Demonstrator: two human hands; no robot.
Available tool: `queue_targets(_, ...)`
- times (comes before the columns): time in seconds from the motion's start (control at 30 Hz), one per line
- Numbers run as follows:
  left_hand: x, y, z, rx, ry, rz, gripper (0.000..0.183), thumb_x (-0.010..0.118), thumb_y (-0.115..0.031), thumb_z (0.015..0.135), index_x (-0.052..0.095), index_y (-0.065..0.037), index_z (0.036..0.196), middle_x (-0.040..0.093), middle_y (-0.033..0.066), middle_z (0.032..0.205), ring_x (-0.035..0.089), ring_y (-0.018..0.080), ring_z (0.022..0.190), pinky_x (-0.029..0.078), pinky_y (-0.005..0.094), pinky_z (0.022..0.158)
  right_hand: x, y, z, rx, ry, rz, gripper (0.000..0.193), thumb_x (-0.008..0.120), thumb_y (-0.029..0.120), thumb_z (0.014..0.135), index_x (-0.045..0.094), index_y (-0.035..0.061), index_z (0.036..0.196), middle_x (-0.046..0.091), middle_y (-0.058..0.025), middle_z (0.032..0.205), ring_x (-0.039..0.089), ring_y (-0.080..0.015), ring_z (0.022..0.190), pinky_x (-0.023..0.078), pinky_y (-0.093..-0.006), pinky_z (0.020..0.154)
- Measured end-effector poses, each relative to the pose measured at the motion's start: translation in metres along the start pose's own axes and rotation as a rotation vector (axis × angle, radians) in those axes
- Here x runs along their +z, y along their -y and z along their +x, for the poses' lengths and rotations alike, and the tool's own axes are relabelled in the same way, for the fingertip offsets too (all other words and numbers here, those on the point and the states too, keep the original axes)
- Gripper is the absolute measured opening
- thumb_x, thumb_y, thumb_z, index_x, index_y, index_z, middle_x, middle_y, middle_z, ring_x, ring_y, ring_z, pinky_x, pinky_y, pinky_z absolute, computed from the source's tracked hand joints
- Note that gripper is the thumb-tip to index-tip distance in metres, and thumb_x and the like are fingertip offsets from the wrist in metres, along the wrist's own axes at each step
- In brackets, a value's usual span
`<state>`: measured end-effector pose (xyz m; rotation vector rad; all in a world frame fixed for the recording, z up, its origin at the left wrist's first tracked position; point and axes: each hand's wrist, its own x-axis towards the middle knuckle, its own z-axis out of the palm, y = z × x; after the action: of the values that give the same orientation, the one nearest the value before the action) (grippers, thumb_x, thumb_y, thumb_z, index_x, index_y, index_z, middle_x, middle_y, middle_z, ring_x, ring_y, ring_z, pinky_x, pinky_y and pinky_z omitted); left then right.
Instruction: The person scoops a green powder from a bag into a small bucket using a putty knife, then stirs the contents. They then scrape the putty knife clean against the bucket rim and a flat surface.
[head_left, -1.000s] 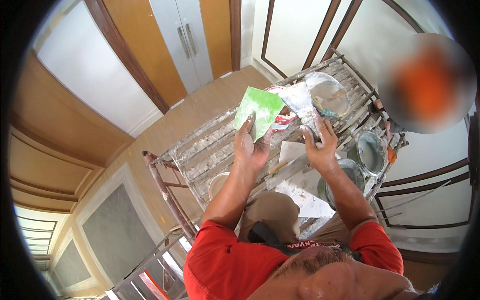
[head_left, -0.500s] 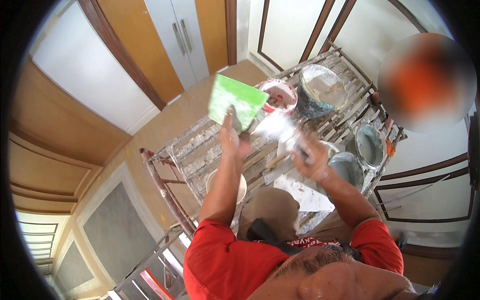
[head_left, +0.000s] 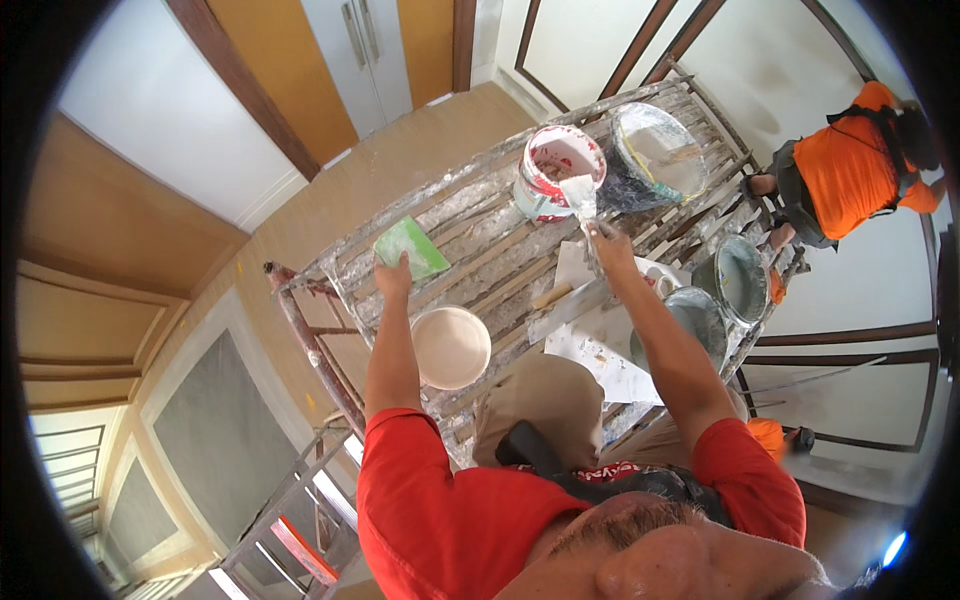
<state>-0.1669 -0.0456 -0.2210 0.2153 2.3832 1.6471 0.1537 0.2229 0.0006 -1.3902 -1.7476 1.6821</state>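
A flat green rectangular board (head_left: 411, 248) is held by its near edge, tilted with its broad face up, above the left part of a paint-spattered scaffold platform. A putty knife (head_left: 583, 197) with a wide pale blade smeared white stands blade up, its handle hidden in the grip; the blade tip sits just before the rim of a white bucket with a red band (head_left: 556, 170), open and holding white paste, upright on the planks

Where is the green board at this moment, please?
In the head view, the green board is left of centre, held by the left hand over the near-left part of the scaffold platform, above the round white bucket.
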Motion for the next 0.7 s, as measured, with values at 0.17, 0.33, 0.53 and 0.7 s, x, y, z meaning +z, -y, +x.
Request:
queue_targets(0.17, 0.001, -0.031, -0.011, -0.028, 0.023, 0.391, 0.052, 0.077, -0.033, 0.081, 0.068, 0.001, 0.119, 0.065, 0.0294, 0.120, 0.065, 0.0427, 0.110, 0.051, 0.0475, 0.095, -0.019, -0.073, 0.080, -0.107, -0.243, -0.220, 0.034, 0.065, 0.031, 0.095, 0.070, 0.0032, 0.114, 0.063, -0.0037, 0.070, 0.060, -0.0149, 0.053, 0.049, -0.0323, 0.050)
queue_targets(0.33, -0.058, -0.039, -0.048, 0.076, -0.153, 0.546, 0.072, 0.075, -0.046, 0.082, 0.060, 0.004, 0.131, 0.064, 0.0318, 0.122, 0.061, 0.0465, 0.115, 0.049, 0.0474, 0.100, 0.003, -0.098, 0.020, -0.109, 0.041, -0.496, 0.034, 0.067, 0.029, 0.094, 0.071, -0.0005, 0.111, 0.066, -0.0050, 0.075, 0.058, -0.0112, 0.063, 0.048, -0.0307, 0.060)
queue_targets(0.53, -0.115, -0.038, -0.129, -0.380, 0.354, 0.481, 0.082, 0.073, -0.058, 0.081, 0.057, -0.001, 0.138, 0.061, 0.0320, 0.128, 0.058, 0.0440, 0.123, 0.048, 0.0465, 0.101, 0.002, -0.118, -0.032, 0.022, 0.157, -0.317, 0.038, 0.067, 0.024, 0.094, 0.067, -0.0042, 0.119, 0.069, -0.0079, 0.083, 0.059, -0.0120, 0.072, 0.050, -0.0303, 0.068)
queue_targets(0.7, -0.114, 0.022, -0.175, -0.090, 0.360, 0.427, 0.075, 0.068, -0.054, 0.086, 0.056, -0.003, 0.139, 0.059, 0.0319, 0.131, 0.058, 0.0434, 0.121, 0.048, 0.0463, 0.101, 0.038, -0.077, -0.055, -0.454, 0.341, -0.544, 0.048, 0.067, 0.025, 0.094, 0.059, -0.0023, 0.133, 0.070, -0.0204, 0.113, 0.069, -0.0276, 0.096, 0.053, -0.0372, 0.085)
